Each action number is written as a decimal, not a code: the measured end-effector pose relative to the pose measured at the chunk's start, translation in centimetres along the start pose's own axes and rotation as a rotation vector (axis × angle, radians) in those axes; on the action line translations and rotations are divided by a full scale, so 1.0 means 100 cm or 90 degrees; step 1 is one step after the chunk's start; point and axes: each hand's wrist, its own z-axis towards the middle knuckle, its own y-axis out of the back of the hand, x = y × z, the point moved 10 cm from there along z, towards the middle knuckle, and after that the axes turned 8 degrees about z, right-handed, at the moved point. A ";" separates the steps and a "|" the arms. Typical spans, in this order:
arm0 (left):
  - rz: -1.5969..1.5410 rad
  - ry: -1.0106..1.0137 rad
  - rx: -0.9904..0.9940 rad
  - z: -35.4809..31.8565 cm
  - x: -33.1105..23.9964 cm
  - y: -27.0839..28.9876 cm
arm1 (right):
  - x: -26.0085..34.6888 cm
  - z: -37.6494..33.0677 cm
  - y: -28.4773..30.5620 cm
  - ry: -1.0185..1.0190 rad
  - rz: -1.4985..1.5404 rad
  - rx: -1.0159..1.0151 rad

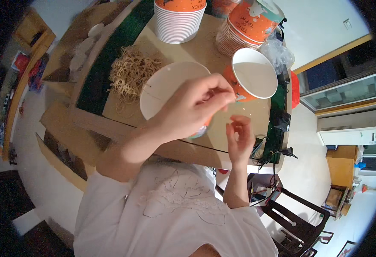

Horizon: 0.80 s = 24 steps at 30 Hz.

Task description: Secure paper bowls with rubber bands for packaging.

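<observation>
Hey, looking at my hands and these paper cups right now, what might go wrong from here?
Your left hand hides much of the tilted white cup, so it might slip unseen. The open orange cup stands close beside your fingers and may get knocked over. The loose pile of straw-like fibres could scatter if the tilted cup swings left. Your right hand hovers free.
</observation>
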 end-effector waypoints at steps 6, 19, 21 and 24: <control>0.115 -0.034 0.109 -0.001 0.003 -0.028 | 0.065 0.019 -0.034 0.157 -0.023 0.117; 0.401 0.165 0.057 -0.014 0.088 0.109 | 0.056 0.026 -0.027 0.116 -0.174 0.064; 0.354 0.202 0.070 -0.011 0.108 0.101 | 0.051 0.031 -0.024 0.080 -0.162 0.044; 0.264 0.225 0.071 -0.009 0.130 0.089 | 0.041 0.039 -0.020 0.016 -0.129 0.034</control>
